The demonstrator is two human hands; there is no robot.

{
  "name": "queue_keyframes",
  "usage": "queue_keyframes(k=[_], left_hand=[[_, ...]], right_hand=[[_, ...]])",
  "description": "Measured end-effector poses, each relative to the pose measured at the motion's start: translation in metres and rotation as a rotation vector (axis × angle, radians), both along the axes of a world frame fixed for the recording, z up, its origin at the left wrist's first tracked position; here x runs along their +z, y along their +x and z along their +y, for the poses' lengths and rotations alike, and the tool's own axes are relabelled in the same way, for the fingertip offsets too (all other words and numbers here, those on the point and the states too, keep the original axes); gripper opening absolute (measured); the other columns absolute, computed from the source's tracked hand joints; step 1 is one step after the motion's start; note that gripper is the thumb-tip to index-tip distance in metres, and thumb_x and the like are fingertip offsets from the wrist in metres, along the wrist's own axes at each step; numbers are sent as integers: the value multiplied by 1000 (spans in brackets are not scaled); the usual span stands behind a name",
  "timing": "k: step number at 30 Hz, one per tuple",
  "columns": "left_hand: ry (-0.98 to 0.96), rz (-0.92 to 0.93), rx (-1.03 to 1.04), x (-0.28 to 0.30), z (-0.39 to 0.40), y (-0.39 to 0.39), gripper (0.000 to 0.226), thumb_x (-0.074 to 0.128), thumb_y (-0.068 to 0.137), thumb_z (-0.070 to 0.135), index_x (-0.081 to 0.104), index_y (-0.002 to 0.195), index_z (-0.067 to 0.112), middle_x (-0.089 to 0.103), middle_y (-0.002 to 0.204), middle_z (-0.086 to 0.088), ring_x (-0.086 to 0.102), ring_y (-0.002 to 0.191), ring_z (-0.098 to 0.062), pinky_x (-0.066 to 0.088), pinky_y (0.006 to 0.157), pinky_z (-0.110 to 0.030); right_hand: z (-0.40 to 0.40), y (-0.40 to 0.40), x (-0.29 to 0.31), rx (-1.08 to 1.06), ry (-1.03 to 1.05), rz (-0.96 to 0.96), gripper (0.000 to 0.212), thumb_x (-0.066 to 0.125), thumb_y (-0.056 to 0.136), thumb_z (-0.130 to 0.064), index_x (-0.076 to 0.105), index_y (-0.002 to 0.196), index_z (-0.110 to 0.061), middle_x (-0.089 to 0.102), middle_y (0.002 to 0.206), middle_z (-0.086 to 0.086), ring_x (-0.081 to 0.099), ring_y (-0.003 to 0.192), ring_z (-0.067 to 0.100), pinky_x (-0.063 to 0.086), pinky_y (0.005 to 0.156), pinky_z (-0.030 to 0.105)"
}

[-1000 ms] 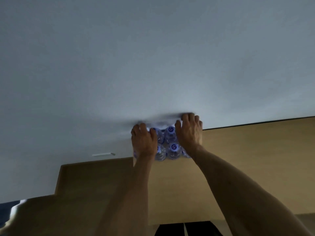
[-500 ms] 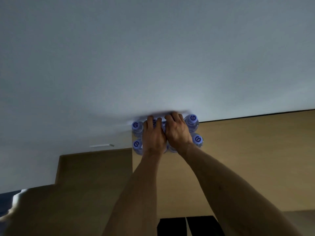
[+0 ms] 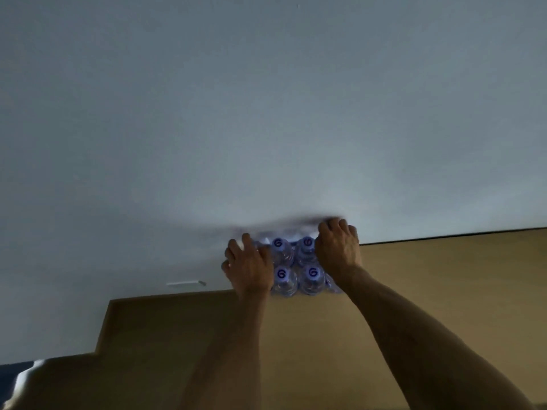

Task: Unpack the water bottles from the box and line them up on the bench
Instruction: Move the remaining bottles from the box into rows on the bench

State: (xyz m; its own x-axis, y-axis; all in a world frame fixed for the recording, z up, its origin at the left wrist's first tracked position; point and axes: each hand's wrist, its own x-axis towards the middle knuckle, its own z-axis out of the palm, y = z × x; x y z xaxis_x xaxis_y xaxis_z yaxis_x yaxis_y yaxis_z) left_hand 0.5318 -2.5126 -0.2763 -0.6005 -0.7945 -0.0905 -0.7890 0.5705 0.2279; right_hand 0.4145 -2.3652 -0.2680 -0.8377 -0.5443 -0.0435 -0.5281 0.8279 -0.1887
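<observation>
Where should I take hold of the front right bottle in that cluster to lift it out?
Grip the front right bottle at its neck, just under the cap, coming straight down from above. It stands upright with the cap facing the camera, and neighbouring bottles, such as the front left bottle, seem to crowd its sides, so probably only the top is free. The right hand is nearest.

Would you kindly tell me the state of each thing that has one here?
Water bottles: upright, capped, bunched in a block against the wall, four caps showing.
Left hand: fingers curled over the left side of the block, gripping it.
Right hand: fingers curled over the right side of the block, gripping it.
Bench: carries the bottles at its back edge.
</observation>
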Motion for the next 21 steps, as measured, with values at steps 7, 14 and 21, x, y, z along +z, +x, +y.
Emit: queue_keyframes(k=[7, 14, 21], left_hand=[[896, 123, 664, -20, -17, 0, 113, 32, 73, 92, 34, 147, 7, 43, 144, -25, 47, 127, -41, 39, 106, -53], [780, 102, 576, -32, -16, 0, 115, 18, 72, 93, 52, 134, 3, 55, 133, -23, 53, 120, -37, 40, 104, -50], [506, 24, 480, -18, -6, -2, 93, 16, 86, 81, 40, 141, 9, 51, 134, -25, 53, 118, -39, 41, 96, -50]], right_hand=[[24, 1, -28, -334, -106, -282, 29, 41, 99, -31, 48, 122, -15, 51, 124, 19, 57, 91, 36, 51, 72, 41], [16, -6, -37, -519, -327, -368, 46, 35, 96, -54, 50, 101, -10, 59, 88, 15, 58, 80, 31, 42, 68, 33], [20, -7, -29, -538, -197, -414, 55, 33, 94, -60, 50, 112, -11, 63, 95, 21, 57, 80, 33, 48, 71, 39]])
